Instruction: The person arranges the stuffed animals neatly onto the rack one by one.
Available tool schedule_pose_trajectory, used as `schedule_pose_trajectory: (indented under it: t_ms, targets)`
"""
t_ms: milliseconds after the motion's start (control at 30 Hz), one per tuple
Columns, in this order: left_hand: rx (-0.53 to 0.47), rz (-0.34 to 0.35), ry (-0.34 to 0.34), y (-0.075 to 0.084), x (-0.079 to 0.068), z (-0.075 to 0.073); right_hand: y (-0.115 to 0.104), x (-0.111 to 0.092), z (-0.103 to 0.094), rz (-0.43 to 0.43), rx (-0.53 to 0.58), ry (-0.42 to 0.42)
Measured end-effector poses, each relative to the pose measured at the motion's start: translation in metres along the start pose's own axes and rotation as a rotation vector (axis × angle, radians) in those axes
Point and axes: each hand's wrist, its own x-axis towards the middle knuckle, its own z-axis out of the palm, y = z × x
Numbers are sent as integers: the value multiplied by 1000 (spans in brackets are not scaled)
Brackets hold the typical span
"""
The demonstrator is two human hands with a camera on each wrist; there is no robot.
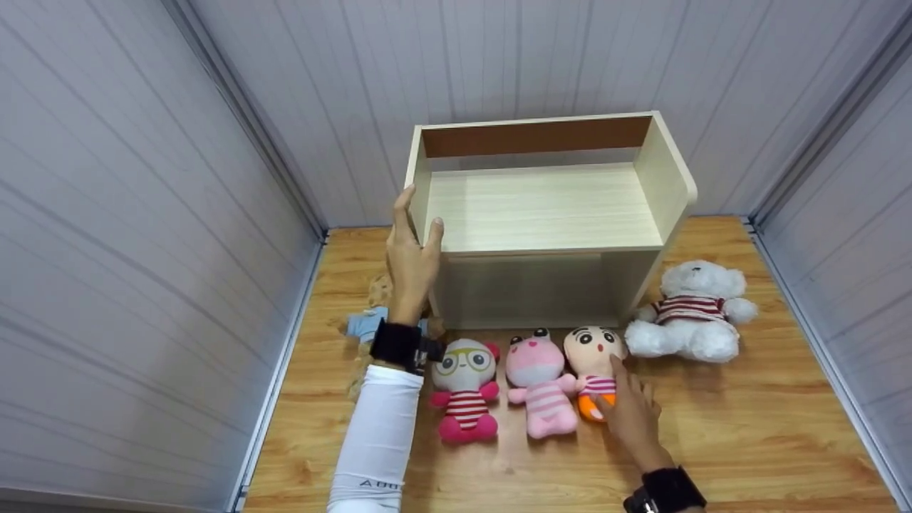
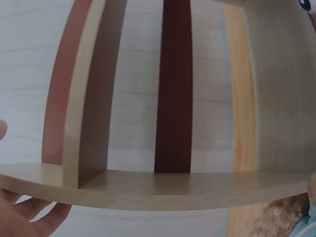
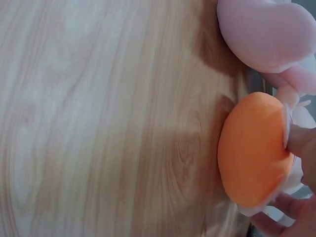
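My left hand point(image 1: 413, 263) holds the left side panel of a small pale wooden shelf point(image 1: 545, 206), thumb on the inner side and fingers along the outside. In the left wrist view, the fingers point(image 2: 47, 217) show beyond the panel edge. My right hand point(image 1: 633, 413) grips a plush doll point(image 1: 595, 349) with a round face, striped shirt and orange bottom, thumb on its front and fingers at its side. The doll's orange bottom point(image 3: 254, 150) is close over the floor in the right wrist view. A pink frog plush point(image 1: 541, 385) lies beside it.
A panda plush point(image 1: 464, 388) with yellow glasses lies left of the frog. A white teddy bear point(image 1: 691, 313) sits right of the shelf. Partly behind my left arm lies a brown bear point(image 1: 367, 324) in blue. Pale panel walls point(image 1: 142, 214) enclose the wood floor point(image 1: 755, 427).
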Motion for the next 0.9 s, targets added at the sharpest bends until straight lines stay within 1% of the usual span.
schedule_pose_trajectory:
  t_ms: [167, 267, 400, 467, 700, 800, 900]
  targets:
    - [39, 25, 82, -1, -2, 6, -1, 1, 3, 59, 25, -20]
    - [83, 33, 122, -1, -2, 7, 0, 2, 5, 89, 26, -42]
    - [120, 13, 132, 3, 1, 8, 1, 4, 7, 99, 20, -72]
    - [113, -6, 131, 5, 3, 8, 2, 5, 7, 104, 21, -88]
    - [41, -66, 132, 9, 14, 4, 5, 10, 7, 110, 36, -165]
    - [-55, -79, 127, 9, 19, 1, 6, 11, 7, 117, 40, -180]
    - [-192, -76, 114, 10, 23, 0, 8, 11, 7, 126, 40, -181]
